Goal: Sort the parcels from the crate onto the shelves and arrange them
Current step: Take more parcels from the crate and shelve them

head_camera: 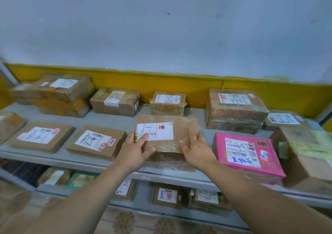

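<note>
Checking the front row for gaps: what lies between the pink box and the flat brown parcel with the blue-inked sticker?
Head view: a taped brown parcel fills that stretch; the left hand and right hand rest on its near edge.

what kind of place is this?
Probably a courier parcel depot or pickup point. Grey shelf tiers hold rows of taped cardboard parcels with printed shipping labels and handwritten marks, like the pink box; left hand and right hand rest on a brown parcel.
</note>
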Demonstrator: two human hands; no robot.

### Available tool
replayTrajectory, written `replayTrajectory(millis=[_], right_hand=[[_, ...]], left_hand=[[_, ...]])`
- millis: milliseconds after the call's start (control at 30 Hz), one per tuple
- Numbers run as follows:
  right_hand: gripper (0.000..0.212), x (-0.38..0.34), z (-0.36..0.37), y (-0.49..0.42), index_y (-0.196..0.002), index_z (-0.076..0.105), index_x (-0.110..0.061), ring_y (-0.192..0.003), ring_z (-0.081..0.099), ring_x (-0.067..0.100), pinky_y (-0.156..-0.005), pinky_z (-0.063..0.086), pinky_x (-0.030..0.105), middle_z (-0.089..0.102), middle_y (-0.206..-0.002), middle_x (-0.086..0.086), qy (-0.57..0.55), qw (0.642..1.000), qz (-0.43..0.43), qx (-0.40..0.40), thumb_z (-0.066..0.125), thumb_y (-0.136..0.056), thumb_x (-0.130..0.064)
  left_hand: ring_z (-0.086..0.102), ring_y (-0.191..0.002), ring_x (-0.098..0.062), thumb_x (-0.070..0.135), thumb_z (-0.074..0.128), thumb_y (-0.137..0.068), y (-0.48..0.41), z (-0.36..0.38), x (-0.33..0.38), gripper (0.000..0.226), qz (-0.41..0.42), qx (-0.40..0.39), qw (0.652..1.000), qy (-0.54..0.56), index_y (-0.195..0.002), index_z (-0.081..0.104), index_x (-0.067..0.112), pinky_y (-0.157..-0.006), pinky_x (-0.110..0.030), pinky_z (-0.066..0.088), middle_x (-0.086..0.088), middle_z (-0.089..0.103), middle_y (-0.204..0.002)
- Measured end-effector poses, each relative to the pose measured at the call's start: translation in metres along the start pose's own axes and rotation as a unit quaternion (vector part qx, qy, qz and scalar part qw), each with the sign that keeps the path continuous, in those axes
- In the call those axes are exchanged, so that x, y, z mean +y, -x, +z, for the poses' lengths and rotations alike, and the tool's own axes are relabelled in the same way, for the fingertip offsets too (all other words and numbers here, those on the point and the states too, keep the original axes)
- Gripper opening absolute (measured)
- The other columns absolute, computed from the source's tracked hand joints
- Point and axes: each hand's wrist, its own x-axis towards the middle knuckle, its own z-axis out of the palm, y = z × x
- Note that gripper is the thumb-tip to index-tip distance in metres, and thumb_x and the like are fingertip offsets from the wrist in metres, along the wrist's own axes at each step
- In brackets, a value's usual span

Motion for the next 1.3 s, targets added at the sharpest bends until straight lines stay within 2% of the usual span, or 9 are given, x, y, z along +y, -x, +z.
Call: replayTrajectory(millis=[100, 267, 400, 533, 633, 867, 967, 1133, 1300], right_hand=[[0.066, -0.004, 0.009, 0.012, -0.158, 0.005, -0.025, -0.135, 0.041, 0.038, -0.108, 0.039, 0.046, 0.022, -0.154, 0.015, 0.002, 0.999, 0.040, 0.026, 0.033, -0.103, -0.050], [0.066, -0.013, 0.007, 0.018, -0.154, 0.015, -0.023, -0.135, 0.040, 0.038, -0.110, 0.039, 0.049, 0.027, -0.152, 0.015, 0.006, 0.996, 0.076, 0.037, 0.039, -0.101, -0.052], [0.067, -0.016, 0.000, 0.007, -0.154, 0.018, -0.021, -0.142, 0.031, 0.037, -0.113, 0.035, 0.050, 0.019, -0.159, 0.012, 0.036, 0.996, 0.077, 0.040, 0.040, -0.100, -0.054], [0.071, -0.014, -0.010, -0.015, -0.157, 0.013, -0.020, -0.150, 0.013, 0.037, -0.119, 0.025, 0.049, 0.001, -0.165, 0.011, 0.071, 0.995, 0.060, 0.033, 0.037, -0.101, -0.055], [0.071, -0.013, -0.016, -0.041, -0.158, 0.012, -0.023, -0.152, 0.001, 0.033, -0.122, 0.016, 0.049, -0.002, -0.166, 0.010, 0.100, 0.994, 0.037, 0.029, 0.033, -0.100, -0.059], [0.075, -0.024, -0.034, -0.125, -0.158, 0.018, -0.021, -0.152, 0.005, 0.029, -0.122, 0.013, 0.048, 0.008, -0.166, 0.009, 0.135, 0.990, -0.003, 0.037, 0.033, -0.098, -0.063], [0.075, -0.028, -0.045, -0.165, -0.158, 0.015, -0.017, -0.152, 0.005, 0.030, -0.122, 0.014, 0.048, 0.007, -0.166, 0.012, 0.128, 0.991, -0.020, 0.032, 0.034, -0.100, -0.060], [0.068, -0.024, -0.051, -0.226, -0.158, 0.011, -0.029, -0.152, 0.005, 0.033, -0.121, 0.015, 0.048, 0.007, -0.164, 0.015, 0.085, 0.996, -0.016, 0.011, 0.037, -0.101, -0.055], [0.065, -0.015, -0.048, -0.260, -0.159, 0.011, -0.031, -0.151, 0.008, 0.036, -0.120, 0.015, 0.047, 0.000, -0.166, 0.011, 0.046, 0.999, -0.005, -0.006, 0.033, -0.102, -0.055]], left_hand=[[0.015, -0.146, -0.032, 0.060, 0.041, -0.095, 0.009, -0.001, -0.006, 0.065, 0.034, -0.021, 0.999, 0.019, -0.153, 0.020, 0.039, -0.116, -0.040, 0.021, -0.003, -0.004, -0.162], [0.020, -0.146, -0.027, 0.058, 0.047, -0.094, 0.005, -0.009, -0.015, 0.066, 0.066, -0.047, 0.995, 0.049, -0.152, 0.024, 0.035, -0.117, -0.042, 0.024, 0.001, 0.003, -0.161], [0.028, -0.141, -0.027, 0.057, 0.046, -0.094, -0.005, -0.020, -0.015, 0.068, 0.062, -0.045, 0.997, 0.031, -0.153, 0.021, 0.031, -0.110, -0.042, 0.032, -0.001, 0.014, -0.159], [0.017, -0.146, -0.031, 0.057, 0.046, -0.094, -0.027, -0.028, -0.010, 0.071, 0.062, -0.047, 0.997, 0.020, -0.153, 0.017, 0.029, -0.114, -0.046, 0.025, -0.003, 0.007, -0.162], [0.006, -0.149, -0.028, 0.056, 0.045, -0.095, -0.047, -0.028, -0.003, 0.074, 0.064, -0.047, 0.997, -0.009, -0.154, 0.012, 0.029, -0.117, -0.045, 0.017, -0.003, 0.001, -0.163], [-0.004, -0.150, -0.025, 0.066, 0.038, -0.092, -0.101, -0.028, 0.013, 0.078, 0.071, -0.045, 0.995, -0.059, -0.155, 0.008, 0.031, -0.120, -0.046, 0.011, -0.002, -0.004, -0.164], [-0.002, -0.150, -0.026, 0.062, 0.039, -0.094, -0.139, -0.035, 0.019, 0.075, 0.053, -0.029, 0.997, -0.040, -0.155, 0.010, 0.029, -0.120, -0.047, 0.011, -0.004, -0.001, -0.164], [0.009, -0.149, -0.028, 0.053, 0.050, -0.094, -0.198, -0.039, 0.030, 0.073, 0.021, -0.018, 0.999, 0.025, -0.154, 0.018, 0.026, -0.120, -0.042, 0.015, -0.009, 0.011, -0.162], [0.029, -0.143, -0.024, 0.045, 0.060, -0.089, -0.244, -0.026, 0.027, 0.081, 0.005, -0.069, 0.988, 0.138, -0.154, 0.014, 0.031, -0.117, -0.043, 0.027, 0.000, 0.024, -0.158]])
